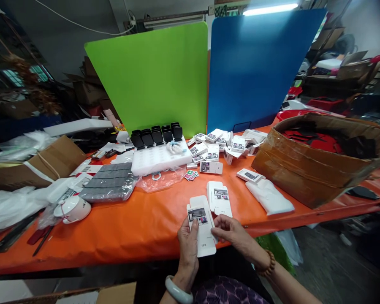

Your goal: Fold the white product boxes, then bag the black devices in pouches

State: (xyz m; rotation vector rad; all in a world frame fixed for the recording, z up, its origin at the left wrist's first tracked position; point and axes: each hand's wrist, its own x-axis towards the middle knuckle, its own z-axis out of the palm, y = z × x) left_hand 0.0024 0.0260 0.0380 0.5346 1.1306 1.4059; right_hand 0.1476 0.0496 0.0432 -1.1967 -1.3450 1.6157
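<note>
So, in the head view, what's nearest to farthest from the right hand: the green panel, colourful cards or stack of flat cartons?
From the right hand:
1. Stack of flat cartons, just beyond it.
2. Colourful cards, farther off, to the left.
3. Green panel, standing behind the cards.

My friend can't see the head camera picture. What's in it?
A person's left hand holds a white carton, right hand at its edge, over an orange table. Beyond are more cartons, white foam with black pieces, a green panel and a blue panel; a cardboard box stands at right.
</note>
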